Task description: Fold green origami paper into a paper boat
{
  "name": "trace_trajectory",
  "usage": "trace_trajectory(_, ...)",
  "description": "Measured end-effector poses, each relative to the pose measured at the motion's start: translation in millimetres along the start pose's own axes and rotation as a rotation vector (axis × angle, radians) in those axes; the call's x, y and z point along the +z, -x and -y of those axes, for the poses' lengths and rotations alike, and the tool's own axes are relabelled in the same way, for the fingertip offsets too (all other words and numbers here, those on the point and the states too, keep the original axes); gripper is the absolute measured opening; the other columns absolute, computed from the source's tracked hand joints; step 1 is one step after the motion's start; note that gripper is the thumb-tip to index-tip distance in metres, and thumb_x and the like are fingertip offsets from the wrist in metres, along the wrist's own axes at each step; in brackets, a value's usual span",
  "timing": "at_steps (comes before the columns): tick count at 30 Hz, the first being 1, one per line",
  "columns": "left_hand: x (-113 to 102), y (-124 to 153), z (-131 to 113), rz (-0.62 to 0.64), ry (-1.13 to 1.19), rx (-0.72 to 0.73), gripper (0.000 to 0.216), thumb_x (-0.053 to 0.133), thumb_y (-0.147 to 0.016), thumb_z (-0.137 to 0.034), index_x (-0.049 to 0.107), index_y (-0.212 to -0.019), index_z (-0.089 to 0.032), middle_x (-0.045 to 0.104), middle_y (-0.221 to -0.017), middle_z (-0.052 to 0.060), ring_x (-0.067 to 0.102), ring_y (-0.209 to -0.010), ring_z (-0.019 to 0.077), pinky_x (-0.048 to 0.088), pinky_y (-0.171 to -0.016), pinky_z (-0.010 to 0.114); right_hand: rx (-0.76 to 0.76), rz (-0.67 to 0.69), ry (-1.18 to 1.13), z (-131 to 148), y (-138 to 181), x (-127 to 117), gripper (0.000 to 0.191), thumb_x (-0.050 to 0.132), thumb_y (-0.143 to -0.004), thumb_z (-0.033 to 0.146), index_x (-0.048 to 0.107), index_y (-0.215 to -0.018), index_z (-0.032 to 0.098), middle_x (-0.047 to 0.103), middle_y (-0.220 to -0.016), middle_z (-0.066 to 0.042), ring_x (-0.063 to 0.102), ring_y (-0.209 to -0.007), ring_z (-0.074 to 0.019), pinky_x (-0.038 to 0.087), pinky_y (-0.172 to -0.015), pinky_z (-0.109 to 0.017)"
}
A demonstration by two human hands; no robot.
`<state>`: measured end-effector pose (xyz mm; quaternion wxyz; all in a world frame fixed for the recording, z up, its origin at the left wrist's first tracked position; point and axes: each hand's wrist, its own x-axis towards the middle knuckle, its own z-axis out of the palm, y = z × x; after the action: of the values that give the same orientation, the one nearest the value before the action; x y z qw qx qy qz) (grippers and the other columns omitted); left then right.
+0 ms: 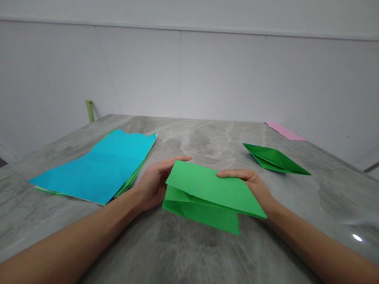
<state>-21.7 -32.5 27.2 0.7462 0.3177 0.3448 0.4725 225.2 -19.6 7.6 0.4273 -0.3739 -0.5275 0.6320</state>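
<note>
A sheet of bright green paper (212, 185), folded into layers that gape apart at the near side, is held just above the table between my two hands. My left hand (154, 180) is at its left edge, one finger stretched along the far side and the others mostly hidden behind the paper. From the right, my right hand (250, 180) grips the sheet, a digit lying on the top layer and the rest out of sight beneath. Beyond my right hand lies a darker green folded paper piece (275, 159), pointed at both ends.
To the left, a blue sheet (103, 167) tops a stack of papers with green edges showing. A pink paper (286, 131) lies at the table's far right edge. The grey marbled table (187, 259) meets a white wall (180, 74). A pale green strip (89, 111) stands beyond the far left edge.
</note>
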Motion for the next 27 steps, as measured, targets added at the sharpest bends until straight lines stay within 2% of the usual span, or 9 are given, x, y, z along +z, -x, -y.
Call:
trace_trajectory(4, -2, -3, 2, 0.061, 0.033, -0.158, 0.053, 0.044, -0.096, -0.049, 0.066, -0.114, -0.005, 0.075, -0.094, 0.018, 0.073, -0.086, 0.0307, 0.057, -0.079, 0.042, -0.209, -0.053, 0.148, 0, -1, 0, 0.01, 0.076, -0.069, 0.026, 0.081, -0.077, 0.028, 0.077, -0.085, -0.002, 0.069, -0.069, -0.0151, 0.056, -0.063, -0.027)
trace_trajectory(8, -5, -5, 10, 0.04, -0.192, -0.131, 0.042, 0.068, -0.083, -0.031, 0.062, -0.118, -0.008, 0.074, -0.096, 0.016, 0.073, -0.082, 0.027, 0.058, -0.078, 0.038, -0.4, 0.03, 0.444, -3, -5, -6, 0.021, 0.065, -0.081, 0.021, 0.081, -0.09, 0.032, 0.075, -0.092, -0.002, 0.07, -0.08, -0.0162, 0.057, -0.069, -0.029)
trace_trajectory(10, -7, -7, 14, -0.05, -0.389, -0.018, 0.058, 0.073, -0.077, -0.021, 0.054, -0.131, -0.012, 0.073, -0.104, 0.014, 0.073, -0.086, 0.0262, 0.058, -0.079, 0.039, -0.476, 0.136, 0.677, -3, -7, -13, 0.029, 0.06, -0.085, 0.017, 0.079, -0.098, 0.033, 0.074, -0.104, -0.004, 0.07, -0.092, -0.0189, 0.057, -0.08, -0.036)
trace_trajectory(13, -13, -10, 18, -0.14, -0.861, 0.304, 0.069, 0.068, -0.077, -0.016, 0.045, -0.141, -0.016, 0.063, -0.128, 0.017, 0.063, -0.115, 0.0303, 0.053, -0.094, 0.046, -0.532, 0.284, 1.027, 1, -10, -25, 0.047, 0.052, -0.079, 0.005, 0.077, -0.109, 0.031, 0.063, -0.132, -0.009, 0.059, -0.121, -0.026, 0.047, -0.103, -0.052)
trace_trajectory(17, -19, -9, 22, 0.102, -1.607, 0.637, 0.043, 0.052, -0.088, -0.013, 0.059, -0.13, -0.014, 0.045, -0.151, 0.016, 0.04, -0.141, 0.0303, 0.034, -0.115, 0.051, -0.508, 0.281, 1.223, 7, -9, -23, 0.061, 0.047, -0.063, 0.0, 0.077, -0.109, 0.026, 0.054, -0.146, -0.009, 0.046, -0.137, -0.0305, 0.035, -0.113, -0.059)
trace_trajectory(19, -16, -6, 25, 0.25, -1.82, 0.607, 0.042, 0.04, -0.095, -0.015, 0.057, -0.134, -0.015, 0.044, -0.153, 0.014, 0.04, -0.142, 0.0288, 0.032, -0.116, 0.052, -0.513, 0.153, 1.267, 6, -5, -9, 0.055, 0.046, -0.07, 0.003, 0.076, -0.111, 0.023, 0.059, -0.141, -0.01, 0.047, -0.136, -0.0306, 0.033, -0.114, -0.06)
trace_trajectory(21, -11, -3, 28, 0.292, -1.948, 0.529, 0.047, 0.034, -0.101, -0.023, 0.046, -0.145, -0.014, 0.039, -0.156, 0.013, 0.034, -0.145, 0.03, 0.029, -0.116, 0.057, -0.532, 0.058, 1.315, 3, 0, 10, 0.05, 0.043, -0.085, 0.012, 0.066, -0.129, 0.018, 0.057, -0.143, -0.011, 0.045, -0.139, -0.0297, 0.027, -0.117, -0.061)
trace_trajectory(24, -4, 1, 32, 0.328, -2.041, 0.432, 0.059, 0.026, -0.104, -0.039, 0.024, -0.156, -0.011, 0.02, -0.163, 0.014, 0.019, -0.151, 0.0324, 0.02, -0.118, 0.061, -0.422, 0.098, 1.401, -10, 6, 36, 0.059, 0.039, -0.097, 0.033, 0.041, -0.149, 0.004, 0.038, -0.156, -0.018, 0.031, -0.147, -0.0316, 0.028, -0.119, -0.056)
trace_trajectory(27, -1, 1, 34, 0.327, -2.086, 0.361, 0.063, 0.021, -0.104, -0.039, 0.014, -0.158, -0.009, 0.012, -0.165, 0.013, 0.011, -0.152, 0.0303, 0.014, -0.12, 0.059, -0.301, 0.164, 1.499, -22, 4, 47, 0.065, 0.03, -0.101, 0.038, 0.03, -0.152, -0.002, 0.028, -0.158, -0.021, 0.025, -0.148, -0.0332, 0.027, -0.12, -0.054)
